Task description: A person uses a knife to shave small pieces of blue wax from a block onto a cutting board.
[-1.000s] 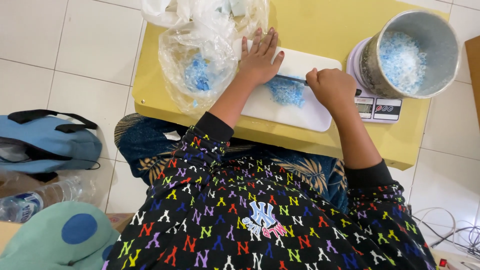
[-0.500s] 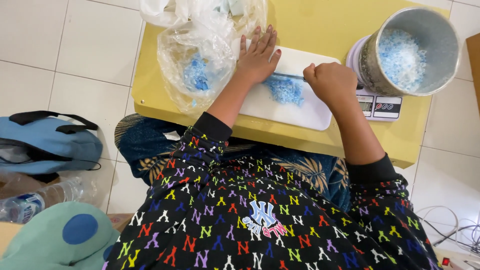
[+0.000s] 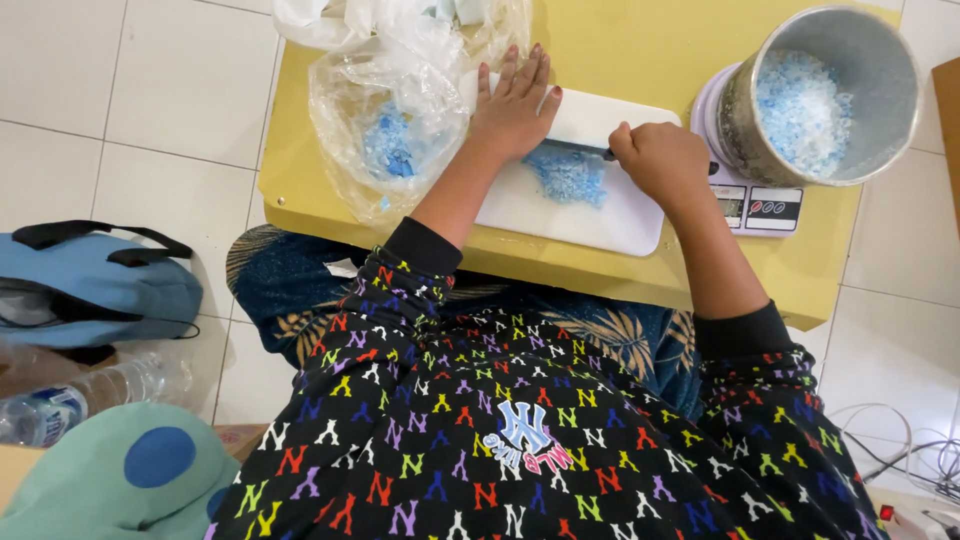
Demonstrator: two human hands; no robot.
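I have my left hand (image 3: 515,110) laid flat on the white cutting board (image 3: 620,215), fingers (image 3: 520,72) stretched out and slightly spread, palm pressing beside the pile of blue crumbs (image 3: 568,175). My right hand (image 3: 660,160) is a closed fist, its fingers curled tight round a dark knife handle, with the blade (image 3: 575,148) lying across the top of the pile. The board sits on the yellow worktop (image 3: 640,40), between a clear plastic bag (image 3: 390,130) and a metal pot (image 3: 820,90) on a scale (image 3: 760,208).
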